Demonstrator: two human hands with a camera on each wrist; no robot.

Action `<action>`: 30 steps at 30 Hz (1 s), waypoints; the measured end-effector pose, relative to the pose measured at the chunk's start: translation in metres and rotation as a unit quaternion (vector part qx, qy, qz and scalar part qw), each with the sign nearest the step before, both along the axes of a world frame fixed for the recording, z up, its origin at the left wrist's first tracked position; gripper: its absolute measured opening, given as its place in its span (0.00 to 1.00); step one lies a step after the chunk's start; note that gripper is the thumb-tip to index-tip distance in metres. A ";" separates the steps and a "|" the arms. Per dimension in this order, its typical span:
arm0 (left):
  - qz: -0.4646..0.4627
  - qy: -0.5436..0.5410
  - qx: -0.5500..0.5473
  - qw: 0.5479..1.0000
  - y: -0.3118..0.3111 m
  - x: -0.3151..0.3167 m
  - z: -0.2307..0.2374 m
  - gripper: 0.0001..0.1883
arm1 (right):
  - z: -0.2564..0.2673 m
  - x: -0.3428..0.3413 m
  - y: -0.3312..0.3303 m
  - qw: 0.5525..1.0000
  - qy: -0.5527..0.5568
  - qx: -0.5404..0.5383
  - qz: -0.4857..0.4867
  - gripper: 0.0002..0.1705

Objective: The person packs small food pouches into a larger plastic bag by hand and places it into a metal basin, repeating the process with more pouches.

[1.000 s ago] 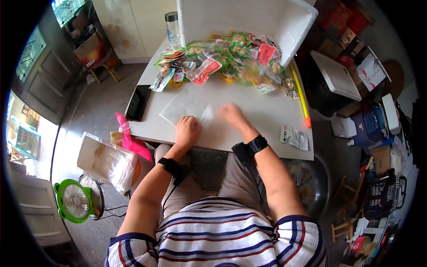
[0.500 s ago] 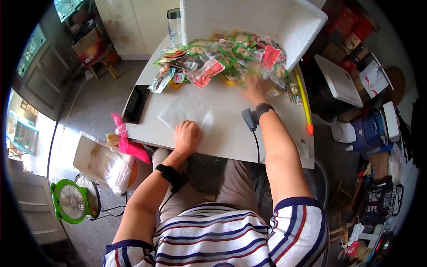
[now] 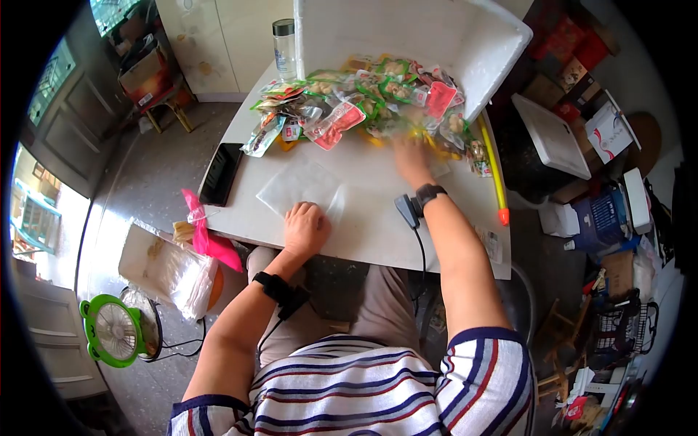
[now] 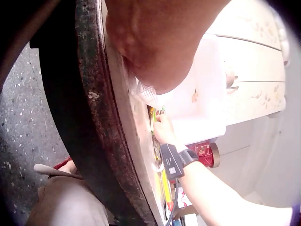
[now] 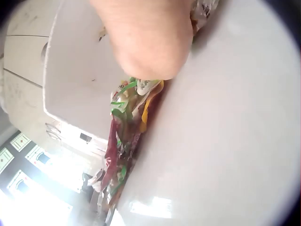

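Observation:
My left hand (image 3: 307,229) rests at the front edge of the white table with curled fingers, gripping the near corner of a flat clear plastic bag (image 3: 294,187). In the left wrist view, part of the bag (image 4: 146,94) shows below that hand. Reaching forward, my right hand (image 3: 413,161) is at the near edge of a heap of small snack packets (image 3: 396,91) with green, red and clear wrappers. Its fingers are blurred among the packets, and I cannot tell whether they grip one. In the right wrist view, the hand (image 5: 150,42) hides the packets beyond it.
A white foam box (image 3: 407,33) lies behind the heap. A lidded bottle (image 3: 285,51) stands at its left, and a black phone (image 3: 221,174) lies near the left edge. A yellow stick (image 3: 493,167) lies along the right edge. A silvery packet (image 3: 488,243) is partly under my right forearm.
My right hand has moved from over the table's middle to the packet heap, then drawn back slightly toward me. My left hand has stayed at the clear plastic bag.

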State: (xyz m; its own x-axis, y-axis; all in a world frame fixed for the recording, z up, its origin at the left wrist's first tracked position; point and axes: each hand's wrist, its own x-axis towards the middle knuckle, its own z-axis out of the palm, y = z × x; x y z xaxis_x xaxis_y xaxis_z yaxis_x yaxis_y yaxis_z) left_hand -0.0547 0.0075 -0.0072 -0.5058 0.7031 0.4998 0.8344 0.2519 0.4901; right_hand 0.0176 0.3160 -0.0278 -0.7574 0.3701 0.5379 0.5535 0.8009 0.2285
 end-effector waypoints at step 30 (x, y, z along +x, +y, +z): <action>0.017 0.012 0.012 1.000 0.001 0.000 -0.006 0.03 | 0.070 -0.004 -0.075 0.977 0.052 -0.195 0.074 0.08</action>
State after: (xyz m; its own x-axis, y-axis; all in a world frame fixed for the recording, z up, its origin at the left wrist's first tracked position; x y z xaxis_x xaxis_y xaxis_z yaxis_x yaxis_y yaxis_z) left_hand -0.0549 0.0082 -0.0129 -0.5169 0.6734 0.5286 0.8370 0.2678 0.4772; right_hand 0.0133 0.2409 0.0424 -0.7669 0.4531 0.4545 0.4295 0.8886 -0.1611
